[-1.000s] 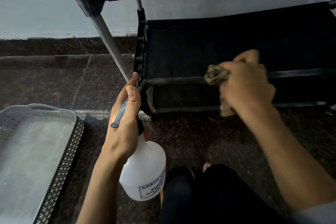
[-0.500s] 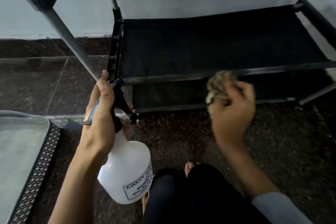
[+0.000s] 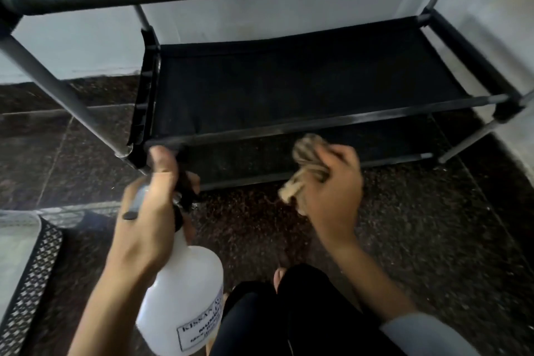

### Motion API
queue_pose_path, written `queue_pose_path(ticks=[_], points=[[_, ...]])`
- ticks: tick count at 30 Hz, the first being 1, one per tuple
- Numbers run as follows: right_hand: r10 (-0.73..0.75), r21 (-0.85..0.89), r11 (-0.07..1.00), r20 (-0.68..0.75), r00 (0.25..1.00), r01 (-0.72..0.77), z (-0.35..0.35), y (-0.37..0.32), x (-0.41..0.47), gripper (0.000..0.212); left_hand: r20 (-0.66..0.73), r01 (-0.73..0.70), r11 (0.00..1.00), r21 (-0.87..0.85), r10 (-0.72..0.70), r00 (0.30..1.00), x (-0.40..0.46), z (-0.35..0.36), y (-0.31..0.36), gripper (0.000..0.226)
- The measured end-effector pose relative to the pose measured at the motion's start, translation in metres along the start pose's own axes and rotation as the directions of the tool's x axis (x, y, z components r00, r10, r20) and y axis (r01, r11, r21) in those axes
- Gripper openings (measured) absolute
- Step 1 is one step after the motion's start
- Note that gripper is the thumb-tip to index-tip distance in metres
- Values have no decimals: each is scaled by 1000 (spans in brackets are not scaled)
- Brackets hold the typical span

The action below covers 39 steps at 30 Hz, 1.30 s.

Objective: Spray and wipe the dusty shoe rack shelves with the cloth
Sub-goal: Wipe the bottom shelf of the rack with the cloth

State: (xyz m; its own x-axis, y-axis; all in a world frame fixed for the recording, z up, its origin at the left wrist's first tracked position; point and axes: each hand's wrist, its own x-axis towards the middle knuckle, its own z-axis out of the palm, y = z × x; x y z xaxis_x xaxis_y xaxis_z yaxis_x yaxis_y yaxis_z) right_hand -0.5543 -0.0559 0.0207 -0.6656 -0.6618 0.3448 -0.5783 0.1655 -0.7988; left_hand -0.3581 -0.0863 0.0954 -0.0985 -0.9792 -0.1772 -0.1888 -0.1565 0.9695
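Observation:
A black shoe rack with fabric shelves and grey metal poles stands against the white wall. My left hand grips the neck and trigger of a white spray bottle, its nozzle near the left front corner of the lower shelves. My right hand holds a bunched tan cloth just below the front bar of the middle shelf, in front of the bottom shelf. A top shelf bar crosses the upper edge of the view.
A grey perforated basket lies on the dark speckled floor at the left. My dark-clothed knee and a bare toe are at the bottom centre. The wall closes in on the rack's right side.
My right hand with the cloth has dropped from the middle shelf's front bar to in front of the bottom shelf. The view has swung, showing more of the rack's right end.

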Motion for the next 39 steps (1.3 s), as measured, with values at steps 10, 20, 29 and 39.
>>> queue_pose_path(ticks=[10, 20, 29, 39], points=[[341, 65, 940, -122, 932, -335, -51, 43, -9, 42, 117, 95, 991, 90, -105, 988, 7, 50, -5, 110], [146, 247, 959, -20, 989, -137, -31, 3, -14, 47, 74, 74, 986, 152, -87, 993, -3, 59, -1, 94], [-384, -376, 788, 319, 867, 487, 37, -78, 18, 32, -39, -14, 997, 78, 18, 999, 7, 36, -8, 71], [90, -593, 803, 33, 995, -53, -60, 10, 98, 47, 52, 86, 995, 57, -89, 995, 18, 38, -10, 77]])
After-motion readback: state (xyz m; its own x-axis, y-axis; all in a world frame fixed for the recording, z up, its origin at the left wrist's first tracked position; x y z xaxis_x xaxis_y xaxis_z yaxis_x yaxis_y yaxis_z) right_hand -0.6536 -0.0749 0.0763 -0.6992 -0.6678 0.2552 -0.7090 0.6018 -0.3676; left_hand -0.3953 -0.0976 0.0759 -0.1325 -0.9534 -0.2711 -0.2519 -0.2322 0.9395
